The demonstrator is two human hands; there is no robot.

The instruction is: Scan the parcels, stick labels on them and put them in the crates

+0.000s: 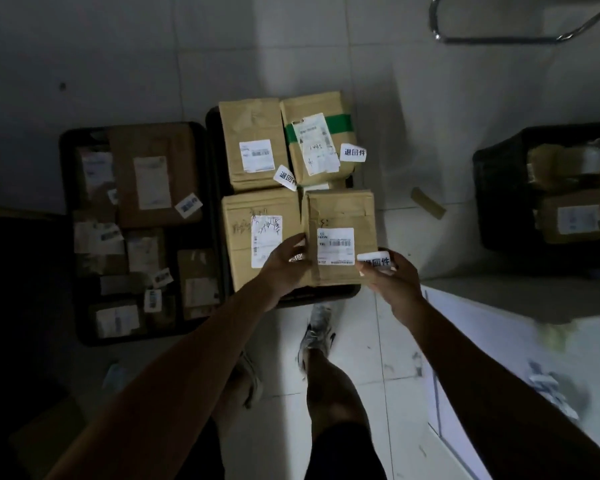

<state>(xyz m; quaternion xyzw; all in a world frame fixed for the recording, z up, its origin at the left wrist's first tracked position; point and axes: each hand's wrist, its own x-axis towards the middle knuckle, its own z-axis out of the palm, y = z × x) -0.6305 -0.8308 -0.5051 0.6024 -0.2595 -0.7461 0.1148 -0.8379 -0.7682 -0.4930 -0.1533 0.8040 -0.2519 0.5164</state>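
— Parcel [340,237] in hand sits at the near right of the middle crate [219,209], on top of the load and level with three other boxes. Why is it gripped from both sides?

— My guess is that it is being settled into the last gap. The left hand [284,268] has fingers curled over the parcel's left edge, right at the seam with the neighbouring box [260,237], while the right hand [388,275] is at the near right corner.

— Is the right hand gripping the box as well?

— It pinches a white label [374,259] with printed characters between thumb and fingers; whether it also bears on the cardboard I cannot tell. The label hangs just off the parcel's right edge, beside the shipping sticker [336,245], so it is probably about to be pressed down.

— And beyond the grip?

— Behind the hands, two more boxes carry the same kind of label at their near corners, which suggests the usual spot. To the left of the left hand stands a darker crate [66,216] packed with labelled parcels. Far to the right of the right hand another crate [492,202] holds a few boxes. A scrap of tape [427,202] lies on the floor between.
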